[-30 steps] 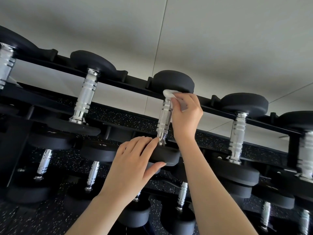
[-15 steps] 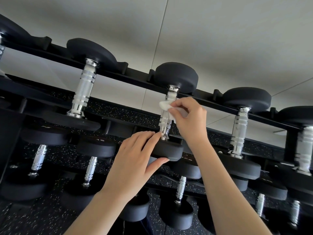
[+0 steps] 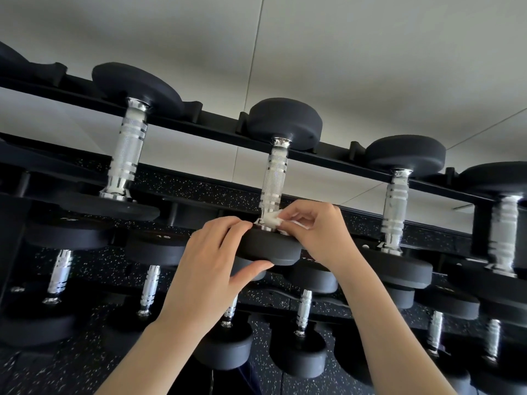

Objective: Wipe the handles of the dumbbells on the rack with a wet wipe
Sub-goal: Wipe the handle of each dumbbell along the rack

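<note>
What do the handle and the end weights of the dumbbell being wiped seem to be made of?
The handle is likely chromed steel: bright, mirror-like, with knurled bands. The end weights are probably rubber-coated: matte black, no shine.

Black dumbbells (image 3: 137,84) with shiny handles stand on a black rack (image 3: 219,129). The right hand (image 3: 319,232) pinches a small white wet wipe (image 3: 272,219) at the bottom of the handle (image 3: 273,181) of the middle dumbbell (image 3: 285,121).
</note>
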Tool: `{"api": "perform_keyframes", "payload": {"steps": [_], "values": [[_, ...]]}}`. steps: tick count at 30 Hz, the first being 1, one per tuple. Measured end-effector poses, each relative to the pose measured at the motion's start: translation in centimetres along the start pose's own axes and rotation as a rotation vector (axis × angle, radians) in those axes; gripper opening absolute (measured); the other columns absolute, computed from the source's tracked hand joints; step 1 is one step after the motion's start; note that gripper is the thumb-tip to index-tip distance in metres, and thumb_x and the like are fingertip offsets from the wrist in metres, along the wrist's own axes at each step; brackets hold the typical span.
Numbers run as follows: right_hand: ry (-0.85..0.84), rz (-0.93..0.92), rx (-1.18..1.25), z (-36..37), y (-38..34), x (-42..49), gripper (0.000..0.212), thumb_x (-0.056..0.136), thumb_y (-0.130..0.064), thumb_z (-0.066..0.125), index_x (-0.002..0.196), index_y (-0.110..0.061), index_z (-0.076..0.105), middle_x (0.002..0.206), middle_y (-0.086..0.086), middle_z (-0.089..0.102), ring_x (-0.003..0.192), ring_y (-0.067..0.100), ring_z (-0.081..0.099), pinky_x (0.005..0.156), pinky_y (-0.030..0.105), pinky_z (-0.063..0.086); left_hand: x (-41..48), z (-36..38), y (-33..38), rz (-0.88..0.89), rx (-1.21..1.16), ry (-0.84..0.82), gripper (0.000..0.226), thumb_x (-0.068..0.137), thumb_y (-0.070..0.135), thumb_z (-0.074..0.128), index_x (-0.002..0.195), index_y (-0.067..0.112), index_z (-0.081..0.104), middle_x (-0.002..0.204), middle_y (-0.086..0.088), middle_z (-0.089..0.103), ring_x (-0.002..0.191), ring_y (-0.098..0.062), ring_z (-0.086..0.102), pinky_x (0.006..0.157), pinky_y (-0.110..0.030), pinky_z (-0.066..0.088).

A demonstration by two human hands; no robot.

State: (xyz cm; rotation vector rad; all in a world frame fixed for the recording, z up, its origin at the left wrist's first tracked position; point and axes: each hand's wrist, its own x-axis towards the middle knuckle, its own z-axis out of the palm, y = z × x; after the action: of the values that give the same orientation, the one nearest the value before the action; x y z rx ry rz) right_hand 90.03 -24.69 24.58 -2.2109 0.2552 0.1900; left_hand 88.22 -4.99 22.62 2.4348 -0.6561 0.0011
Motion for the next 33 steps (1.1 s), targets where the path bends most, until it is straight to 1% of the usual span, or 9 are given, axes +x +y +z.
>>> {"api": "perform_keyframes", "payload": {"steps": [4, 7, 11, 13, 15, 19, 22, 30, 33], "values": [[0.004, 0.049, 0.117, 0.1, 0.3, -0.1, 0.014, 0.077, -0.005, 0.073, 0.074, -0.018, 0.070, 0.081, -0.004, 0.072, 0.076, 0.013, 0.066, 0.077, 0.024, 0.054, 0.0, -0.1, 0.0, 0.001, -0.009, 0.001, 0.057, 0.086, 0.058, 0.048, 0.120, 0.013, 0.057, 0.117, 0.002, 0.054, 0.108, -0.016, 0.051, 0.088, -0.033, 0.047], [0.093, 0.068, 0.214, 0.9, 0.6, -0.3, 0.019, 0.076, 0.002, 0.071, 0.073, -0.016, 0.069, 0.078, -0.001, 0.071, 0.074, 0.014, 0.066, 0.075, 0.027, 0.056, 0.0, 0.1, 0.0, -0.002, -0.013, 0.001, 0.058, 0.086, 0.058, 0.047, 0.120, 0.011, 0.058, 0.117, 0.001, 0.054, 0.108, -0.017, 0.051, 0.088, -0.033, 0.047], [0.240, 0.081, 0.326, 1.7, 0.8, 0.1, 0.015, 0.077, 0.001, 0.071, 0.077, -0.014, 0.070, 0.077, 0.000, 0.071, 0.072, 0.008, 0.066, 0.069, 0.017, 0.052, 0.0, 0.3, -0.2, 0.011, -0.023, -0.004, 0.058, 0.087, 0.058, 0.048, 0.121, 0.011, 0.057, 0.117, 0.001, 0.054, 0.108, -0.017, 0.051, 0.089, -0.031, 0.043], [0.287, 0.065, 0.348, 1.6, 0.6, 1.0, 0.015, 0.078, -0.002, 0.072, 0.078, -0.016, 0.070, 0.081, 0.000, 0.071, 0.076, 0.011, 0.067, 0.072, 0.019, 0.053, 0.1, 0.2, -0.3, 0.016, -0.019, -0.005, 0.058, 0.088, 0.058, 0.047, 0.120, 0.011, 0.057, 0.116, 0.001, 0.054, 0.107, -0.018, 0.052, 0.088, -0.032, 0.044], [0.301, 0.057, 0.361, 1.3, 0.4, 1.9, 0.017, 0.078, -0.002, 0.071, 0.079, -0.019, 0.069, 0.083, -0.001, 0.071, 0.079, 0.012, 0.067, 0.074, 0.019, 0.053, 0.1, 0.2, -0.3, 0.019, -0.014, -0.006, 0.058, 0.088, 0.059, 0.046, 0.120, 0.012, 0.057, 0.116, 0.002, 0.053, 0.107, -0.017, 0.051, 0.088, -0.031, 0.045], [0.335, 0.039, 0.383, 0.7, -0.2, 3.5, 0.017, 0.080, -0.001, 0.068, 0.081, -0.018, 0.068, 0.082, -0.008, 0.068, 0.075, 0.000, 0.063, 0.070, 0.012, 0.049, 0.0, 0.3, -0.2, 0.025, -0.015, -0.001, 0.057, 0.089, 0.058, 0.045, 0.120, 0.012, 0.056, 0.116, 0.003, 0.051, 0.107, -0.016, 0.050, 0.091, -0.031, 0.043], [0.364, 0.020, 0.344, 0.5, -0.3, 4.7, 0.015, 0.081, -0.004, 0.067, 0.081, -0.018, 0.067, 0.082, -0.011, 0.068, 0.074, -0.002, 0.061, 0.068, 0.011, 0.048, 0.1, 0.3, -0.3, 0.038, -0.001, -0.005, 0.056, 0.089, 0.058, 0.045, 0.120, 0.012, 0.056, 0.115, 0.003, 0.051, 0.107, -0.016, 0.050, 0.090, -0.032, 0.043], [0.406, 0.013, 0.402, 0.1, -0.5, 7.0, 0.009, 0.085, -0.006, 0.065, 0.089, -0.014, 0.065, 0.084, -0.001, 0.070, 0.080, 0.009, 0.065, 0.073, 0.018, 0.051, 0.1, 0.4, -0.5, 0.067, 0.003, 0.006, 0.055, 0.090, 0.058, 0.045, 0.121, 0.013, 0.053, 0.117, 0.002, 0.050, 0.108, -0.018, 0.051, 0.087, -0.031, 0.044], [0.369, 0.019, 0.392, 0.5, -0.1, 6.3, 0.007, 0.087, -0.007, 0.061, 0.093, -0.010, 0.062, 0.084, 0.001, 0.072, 0.071, 0.001, 0.064, 0.066, 0.011, 0.046, 0.1, 0.4, -0.6, 0.073, -0.001, 0.013, 0.055, 0.090, 0.058, 0.045, 0.121, 0.013, 0.053, 0.117, 0.002, 0.050, 0.109, -0.018, 0.051, 0.089, -0.031, 0.043]]}}
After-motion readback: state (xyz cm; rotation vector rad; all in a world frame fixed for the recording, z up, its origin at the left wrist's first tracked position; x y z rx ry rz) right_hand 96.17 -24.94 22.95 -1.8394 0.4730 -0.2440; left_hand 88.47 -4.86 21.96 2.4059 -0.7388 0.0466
